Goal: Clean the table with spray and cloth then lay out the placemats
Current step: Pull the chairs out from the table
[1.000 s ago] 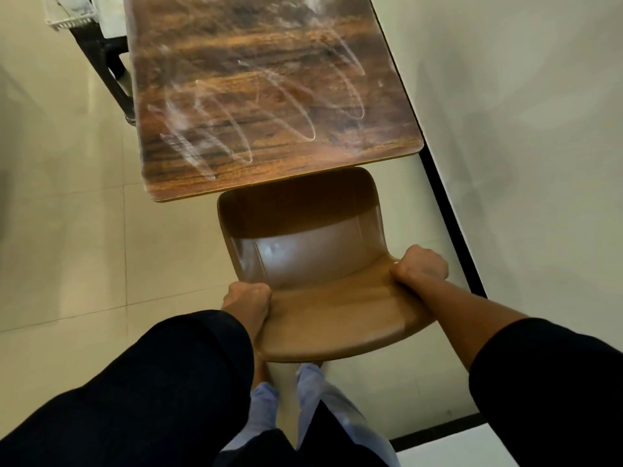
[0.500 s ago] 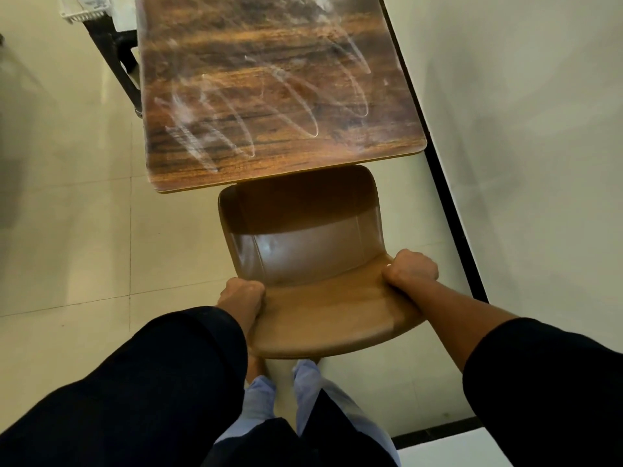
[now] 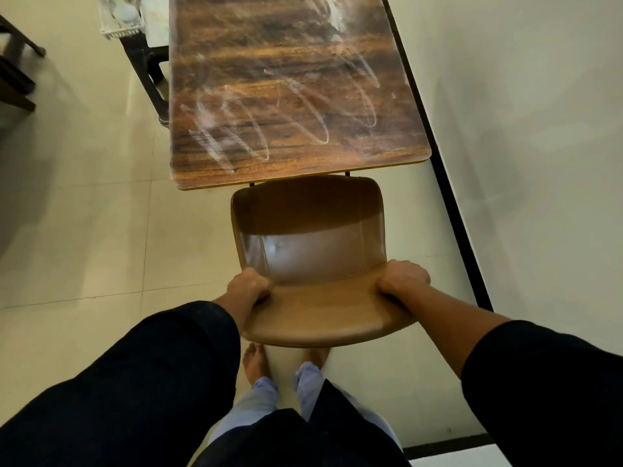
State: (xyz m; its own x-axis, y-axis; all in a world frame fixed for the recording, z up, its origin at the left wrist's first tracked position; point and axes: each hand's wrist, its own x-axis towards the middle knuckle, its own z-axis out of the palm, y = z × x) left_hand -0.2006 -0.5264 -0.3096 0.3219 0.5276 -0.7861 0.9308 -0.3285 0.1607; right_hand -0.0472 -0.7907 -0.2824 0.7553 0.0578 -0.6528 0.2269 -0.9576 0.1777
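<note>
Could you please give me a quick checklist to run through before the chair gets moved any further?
1. Left hand grips the chair back: ok.
2. Right hand grips the other side: ok.
3. Feet away from the chair legs: cannot tell, legs hidden.
4. Table wiped clean: not ok, white streaks remain.
5. Spray, cloth and placemats within reach: cannot tell, none in view.

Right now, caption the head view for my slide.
Both hands, left hand and right hand, grip the brown chair backrest at the streaked wooden table.
</note>
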